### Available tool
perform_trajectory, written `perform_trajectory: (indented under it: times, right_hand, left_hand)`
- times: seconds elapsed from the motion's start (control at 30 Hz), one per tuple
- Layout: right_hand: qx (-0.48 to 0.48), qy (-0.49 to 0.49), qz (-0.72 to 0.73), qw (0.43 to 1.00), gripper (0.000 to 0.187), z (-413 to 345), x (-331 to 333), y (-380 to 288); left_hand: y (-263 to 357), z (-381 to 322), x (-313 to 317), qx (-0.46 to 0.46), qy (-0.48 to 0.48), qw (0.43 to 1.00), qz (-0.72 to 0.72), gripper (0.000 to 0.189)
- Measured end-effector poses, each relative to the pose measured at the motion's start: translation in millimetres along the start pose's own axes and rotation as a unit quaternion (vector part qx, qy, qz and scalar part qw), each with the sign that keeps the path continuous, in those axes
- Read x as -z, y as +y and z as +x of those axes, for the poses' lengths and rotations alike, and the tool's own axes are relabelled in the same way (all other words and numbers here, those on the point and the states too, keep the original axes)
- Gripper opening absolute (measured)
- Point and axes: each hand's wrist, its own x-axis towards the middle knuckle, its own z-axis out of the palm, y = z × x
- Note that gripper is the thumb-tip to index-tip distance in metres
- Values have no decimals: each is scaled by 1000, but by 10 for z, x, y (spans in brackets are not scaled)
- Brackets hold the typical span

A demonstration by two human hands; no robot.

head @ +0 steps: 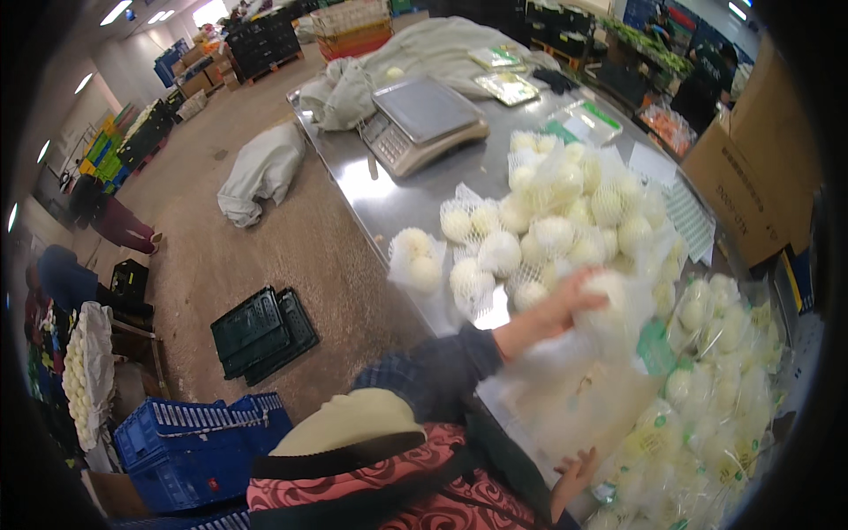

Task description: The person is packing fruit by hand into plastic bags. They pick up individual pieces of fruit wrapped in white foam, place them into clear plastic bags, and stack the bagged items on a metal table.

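Note:
My left hand [556,308], blurred, is closed around the side of a pale round vegetable in a clear bag [606,298], apparently a peeled onion. Close to my body, my right hand [575,480] is spread and holds nothing visible, beside a blurred pale flat surface [576,404]. Pale round vegetables in white foam nets [553,235] are heaped beyond my left hand, and one netted pair [417,258] sits apart at the table edge. To the right lie many clear-bagged vegetables [715,391] with green closures. A green plastic piece [656,348] is near the held bag.
A digital scale [424,122] stands on the steel table [351,179], with cloth sacks [430,53] behind it. A cardboard box [755,165] stands at the right. Dark green crates [262,334] and a grey sack [265,172] lie on the floor; blue crates [192,444] stand lower left. Other people are farther off.

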Motion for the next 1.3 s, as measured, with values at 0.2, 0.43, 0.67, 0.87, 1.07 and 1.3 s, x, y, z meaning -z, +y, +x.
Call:
perform_trajectory:
  times: [0.2,0.43,0.67,0.87,1.07,1.3]
  right_hand:
    - [-56,16,11,998,46,-200,-209,-574]
    - [114,-26,-201,972,49,-26,46,582]
    - [-200,-43,221,954,50,-12,265,-256]
    - [-67,-126,75,987,49,508,-354,-724]
    - [-23,-194,45,980,47,788,-734,-879]
    - [-8,-249,24,968,46,911,-999,-984]
  left_hand:
    - [-976,-292,-663,-50,-148,962,224,68]
    - [-1894,-1052,-364,-215,-437,791,371,65]
    - [-1437,-1046,-509,-179,-445,776,409,52]
    - [-1251,-868,-294,-168,-157,865,446,47]
    - [-882,-1174,338,18,-70,884,462,41]
    - [-814,-1660,547,86,-20,894,438,37]
